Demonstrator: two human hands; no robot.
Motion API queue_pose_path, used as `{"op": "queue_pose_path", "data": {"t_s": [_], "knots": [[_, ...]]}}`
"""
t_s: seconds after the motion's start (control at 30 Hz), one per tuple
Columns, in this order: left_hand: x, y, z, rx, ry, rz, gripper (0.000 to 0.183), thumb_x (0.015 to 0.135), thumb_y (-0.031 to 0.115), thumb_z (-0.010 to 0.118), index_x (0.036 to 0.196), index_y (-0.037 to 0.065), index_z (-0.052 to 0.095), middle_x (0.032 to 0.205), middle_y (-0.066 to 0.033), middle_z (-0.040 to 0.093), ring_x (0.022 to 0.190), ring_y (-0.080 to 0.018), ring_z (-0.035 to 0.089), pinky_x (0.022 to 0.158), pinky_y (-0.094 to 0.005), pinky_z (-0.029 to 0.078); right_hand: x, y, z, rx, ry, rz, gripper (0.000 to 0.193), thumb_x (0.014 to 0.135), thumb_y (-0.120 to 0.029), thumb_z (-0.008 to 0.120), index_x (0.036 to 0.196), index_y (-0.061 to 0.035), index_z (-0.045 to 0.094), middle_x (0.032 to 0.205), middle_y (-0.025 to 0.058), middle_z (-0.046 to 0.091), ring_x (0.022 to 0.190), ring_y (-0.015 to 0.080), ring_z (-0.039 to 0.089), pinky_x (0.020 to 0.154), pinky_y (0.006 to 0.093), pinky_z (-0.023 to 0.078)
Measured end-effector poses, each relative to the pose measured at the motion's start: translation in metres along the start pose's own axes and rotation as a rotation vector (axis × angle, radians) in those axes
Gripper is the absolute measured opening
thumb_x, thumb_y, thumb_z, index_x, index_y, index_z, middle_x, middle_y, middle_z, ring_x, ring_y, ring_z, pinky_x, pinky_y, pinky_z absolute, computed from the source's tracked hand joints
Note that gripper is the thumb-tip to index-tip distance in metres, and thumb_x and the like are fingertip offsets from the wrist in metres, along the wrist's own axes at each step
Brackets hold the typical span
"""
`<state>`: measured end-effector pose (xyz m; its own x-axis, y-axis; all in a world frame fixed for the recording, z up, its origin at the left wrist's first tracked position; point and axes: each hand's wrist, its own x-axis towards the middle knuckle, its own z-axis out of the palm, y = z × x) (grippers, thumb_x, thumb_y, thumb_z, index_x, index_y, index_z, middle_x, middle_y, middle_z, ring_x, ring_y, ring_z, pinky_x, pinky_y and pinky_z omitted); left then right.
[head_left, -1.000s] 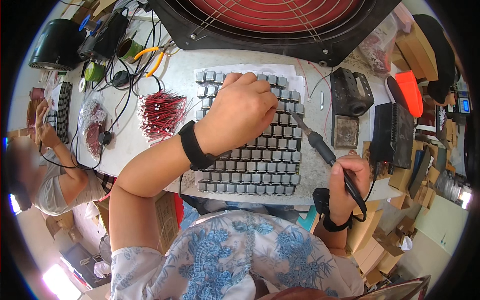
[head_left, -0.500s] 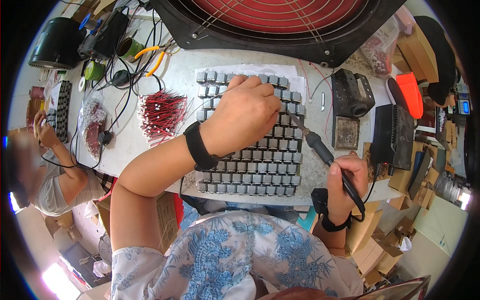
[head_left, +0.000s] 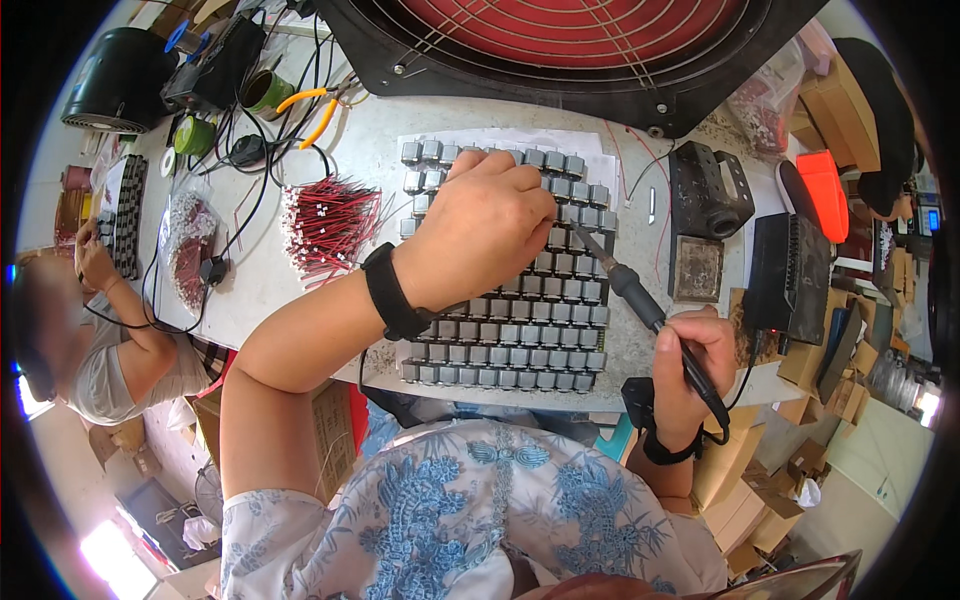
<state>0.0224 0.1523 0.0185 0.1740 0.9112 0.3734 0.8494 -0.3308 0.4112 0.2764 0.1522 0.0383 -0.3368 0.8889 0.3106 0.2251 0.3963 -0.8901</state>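
Note:
My right hand grips a soldering iron by its dark handle. The iron's tip reaches the rows of small grey block-shaped parts, which stand closely packed on the bench. Over the upper part of these rows lies my left hand, its fingers curled inward beside the tip. Whatever those fingers pinch is hidden beneath the hand. To the left of them is a pile of short red and black wires with white connectors.
A large black fan with a red centre fills the far side. Orange-handled pliers lie among black cables. At right are a soldering iron stand and a black box. Another person's hand works at far left.
The bench scene has shifted slightly right in view. The iron's tip has moved slightly left relative to the grey parts. Both hands keep nearly the same pose.

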Motion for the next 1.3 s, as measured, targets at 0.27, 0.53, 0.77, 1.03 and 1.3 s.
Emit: {"op": "queue_pose_path", "data": {"t_s": [0.27,0.53,0.77,1.03,1.3], "knots": [[-0.0011,-0.001,0.0014,0.009,-0.009,0.003,0.007,0.073,0.01,0.068,0.08,0.01,0.065,0.076,-0.0036,0.055,0.079,-0.0238,0.054,0.075,-0.0362,0.04,0.0015,0.0003,0.0045,-0.002,0.0,0.012,0.014,0.081,0.001,0.065,0.09,-0.0002,0.055,0.082,0.0093,0.059,0.07,0.0123,0.054,0.066,0.0243,0.044],[-0.0024,-0.0013,0.0019,0.009,-0.01,0.002,0.008,0.073,0.01,0.069,0.08,0.009,0.065,0.077,-0.0037,0.055,0.079,-0.0238,0.054,0.075,-0.0361,0.04,0.0014,-0.0006,0.0066,-0.012,-0.007,0.006,0.013,0.081,0.001,0.065,0.089,-0.0003,0.055,0.082,0.0093,0.059,0.07,0.0131,0.054,0.066,0.0251,0.045],[-0.0033,-0.0031,-0.0052,0.004,0.012,-0.012,0.009,0.071,0.009,0.07,0.08,0.01,0.066,0.077,-0.0033,0.055,0.079,-0.0233,0.054,0.075,-0.0358,0.041,-0.0002,-0.0007,0.0038,0.001,0.003,0.012,0.013,0.081,0.001,0.065,0.09,-0.0001,0.055,0.083,0.0099,0.059,0.072,0.0133,0.054,0.068,0.0256,0.045],[-0.0038,-0.0024,0.0037,-0.013,0.014,-0.001,0.009,0.071,0.01,0.07,0.079,0.01,0.065,0.076,-0.0033,0.055,0.078,-0.0232,0.054,0.074,-0.036,0.041,0.0012,0.0007,0.0059,-0.025,-0.021,-0.021,0.014,0.081,0.001,0.065,0.091,-0.0003,0.055,0.083,0.0099,0.059,0.072,0.0135,0.054,0.068,0.0258,0.045],[-0.0029,-0.0027,0.0008,-0.011,0.033,0.003,0.008,0.072,0.009,0.069,0.079,0.01,0.065,0.076,-0.0033,0.055,0.078,-0.0234,0.054,0.073,-0.0355,0.041,-0.0013,0.0013,0.0029,-0.013,0.005,-0.001,0.013,0.082,0.0,0.064,0.091,-0.0001,0.055,0.085,0.0102,0.058,0.071,0.0122,0.053,0.067,0.0246,0.044]]}}
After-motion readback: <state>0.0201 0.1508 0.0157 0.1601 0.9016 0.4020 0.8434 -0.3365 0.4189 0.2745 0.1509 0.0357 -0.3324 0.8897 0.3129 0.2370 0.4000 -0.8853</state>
